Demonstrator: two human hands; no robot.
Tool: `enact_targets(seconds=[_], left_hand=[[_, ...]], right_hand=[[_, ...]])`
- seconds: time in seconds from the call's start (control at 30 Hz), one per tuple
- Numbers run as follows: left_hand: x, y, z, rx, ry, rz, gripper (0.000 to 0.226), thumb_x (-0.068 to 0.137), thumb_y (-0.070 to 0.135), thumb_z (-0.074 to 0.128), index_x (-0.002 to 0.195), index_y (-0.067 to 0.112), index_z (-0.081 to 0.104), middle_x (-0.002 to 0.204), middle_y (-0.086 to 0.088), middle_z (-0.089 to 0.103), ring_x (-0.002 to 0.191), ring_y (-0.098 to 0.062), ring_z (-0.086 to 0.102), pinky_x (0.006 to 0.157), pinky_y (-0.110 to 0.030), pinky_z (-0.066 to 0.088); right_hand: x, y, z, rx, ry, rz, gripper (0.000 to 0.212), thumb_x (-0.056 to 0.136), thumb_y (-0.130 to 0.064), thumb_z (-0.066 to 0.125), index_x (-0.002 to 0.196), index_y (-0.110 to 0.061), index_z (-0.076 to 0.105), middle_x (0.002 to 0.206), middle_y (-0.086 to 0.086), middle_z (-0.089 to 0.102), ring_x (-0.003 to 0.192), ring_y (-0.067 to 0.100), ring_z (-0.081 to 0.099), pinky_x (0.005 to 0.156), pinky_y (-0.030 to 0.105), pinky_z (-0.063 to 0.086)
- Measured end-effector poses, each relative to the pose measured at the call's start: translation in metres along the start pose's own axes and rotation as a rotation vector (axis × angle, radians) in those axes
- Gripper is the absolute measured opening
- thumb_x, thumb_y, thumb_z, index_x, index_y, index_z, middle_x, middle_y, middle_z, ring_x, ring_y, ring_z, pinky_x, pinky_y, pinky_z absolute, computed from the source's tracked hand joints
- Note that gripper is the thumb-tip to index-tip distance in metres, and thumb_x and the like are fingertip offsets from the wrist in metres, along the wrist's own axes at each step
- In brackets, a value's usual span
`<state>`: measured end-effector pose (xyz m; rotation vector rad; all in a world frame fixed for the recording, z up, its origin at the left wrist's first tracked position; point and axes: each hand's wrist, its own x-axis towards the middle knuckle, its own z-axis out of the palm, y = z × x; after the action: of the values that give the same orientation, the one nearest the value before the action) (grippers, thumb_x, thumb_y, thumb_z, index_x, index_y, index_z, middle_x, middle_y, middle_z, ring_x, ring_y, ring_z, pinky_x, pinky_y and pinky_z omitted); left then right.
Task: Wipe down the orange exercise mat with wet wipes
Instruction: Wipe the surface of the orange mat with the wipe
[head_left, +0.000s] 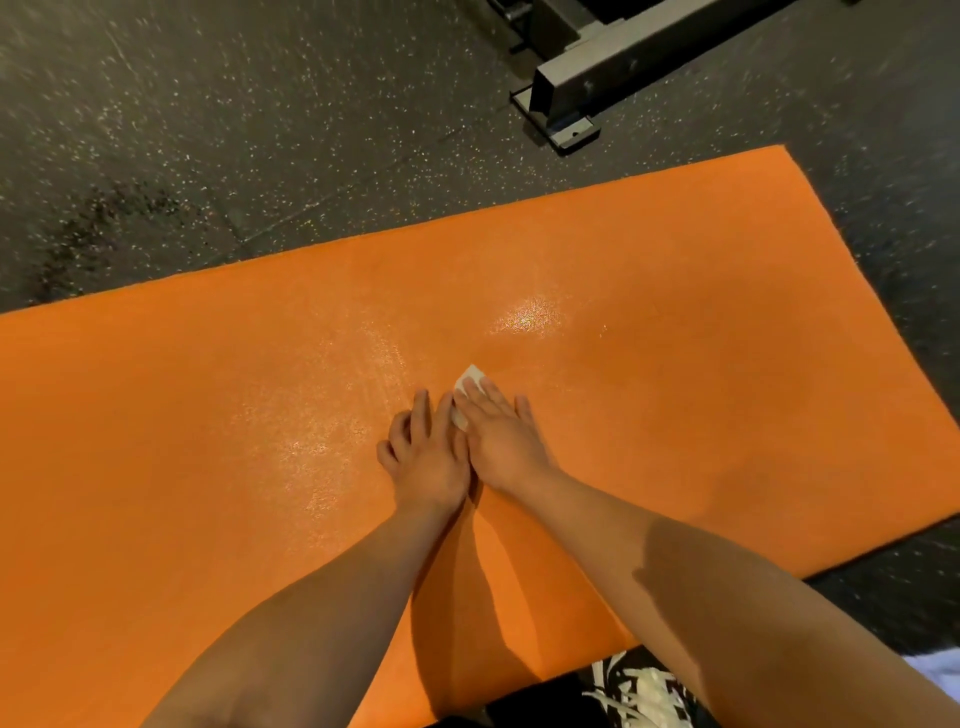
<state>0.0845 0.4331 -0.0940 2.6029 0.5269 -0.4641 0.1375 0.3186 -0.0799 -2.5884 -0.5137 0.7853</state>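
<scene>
Wipe (470, 376) looks thin and floppy, so your left hand (426, 460) and right hand (501, 441) press it flat-fingered on the soft mat (208, 415)

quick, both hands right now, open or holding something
Left hand: open, resting on the orange mat beside the white wipe.
Right hand: open, flat fingers pressing the white wipe down.

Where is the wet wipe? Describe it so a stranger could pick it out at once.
Start at the big orange mat on the speckled dark floor. Near its middle the left hand and right hand press down side by side. The wet wipe is the small white corner poking out from under the right hand, the only white thing on the orange.
</scene>
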Motion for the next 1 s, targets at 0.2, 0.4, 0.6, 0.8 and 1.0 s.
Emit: enact_targets(seconds=[0.2, 0.4, 0.6, 0.8, 1.0], left_hand=[[0.002, 0.002, -0.003, -0.008, -0.012, -0.010, 0.056, 0.103, 0.045, 0.034, 0.156, 0.046, 0.017, 0.168, 0.011, -0.002, 0.147, -0.024, 0.007, 0.114, -0.049, 0.007], [-0.001, -0.005, -0.003, -0.070, 0.025, 0.022, 0.054, 0.106, 0.035, 0.030, 0.159, 0.036, 0.017, 0.168, 0.012, 0.002, 0.148, -0.022, 0.010, 0.118, -0.043, 0.006], [0.007, -0.010, -0.010, -0.031, 0.035, 0.047, 0.057, 0.104, 0.027, 0.034, 0.159, 0.033, 0.017, 0.167, 0.008, 0.009, 0.140, -0.025, 0.020, 0.109, -0.042, 0.012], [0.034, -0.012, -0.019, -0.035, 0.092, -0.030, 0.053, 0.105, 0.027, 0.035, 0.157, 0.031, 0.026, 0.167, 0.004, 0.012, 0.142, -0.030, 0.020, 0.113, -0.046, 0.014], [0.038, -0.012, -0.015, -0.016, 0.067, -0.001, 0.057, 0.104, 0.028, 0.037, 0.158, 0.033, 0.020, 0.168, 0.006, 0.005, 0.145, -0.028, 0.015, 0.115, -0.049, 0.013]], right_hand=[[0.002, 0.011, -0.006, -0.006, 0.079, 0.266, 0.065, 0.105, -0.025, 0.033, 0.163, -0.025, 0.003, 0.169, -0.007, -0.010, 0.155, 0.015, -0.014, 0.125, 0.051, -0.002], [-0.001, -0.004, 0.006, -0.072, -0.025, -0.001, 0.057, 0.107, -0.031, 0.030, 0.162, -0.029, 0.015, 0.170, -0.009, 0.002, 0.156, 0.012, -0.007, 0.124, 0.054, 0.001], [0.009, 0.010, -0.004, 0.055, 0.174, 0.362, 0.063, 0.105, -0.020, 0.031, 0.163, -0.024, 0.007, 0.170, -0.006, -0.007, 0.155, 0.017, -0.013, 0.124, 0.055, -0.005], [0.029, -0.011, 0.003, -0.081, 0.044, -0.038, 0.061, 0.104, -0.025, 0.036, 0.162, -0.028, 0.015, 0.170, -0.009, 0.002, 0.156, 0.012, -0.007, 0.123, 0.053, -0.005], [0.045, 0.003, -0.009, -0.017, 0.185, 0.289, 0.065, 0.104, -0.019, 0.032, 0.162, -0.027, 0.007, 0.170, -0.009, -0.006, 0.155, 0.014, -0.012, 0.124, 0.051, -0.003]])
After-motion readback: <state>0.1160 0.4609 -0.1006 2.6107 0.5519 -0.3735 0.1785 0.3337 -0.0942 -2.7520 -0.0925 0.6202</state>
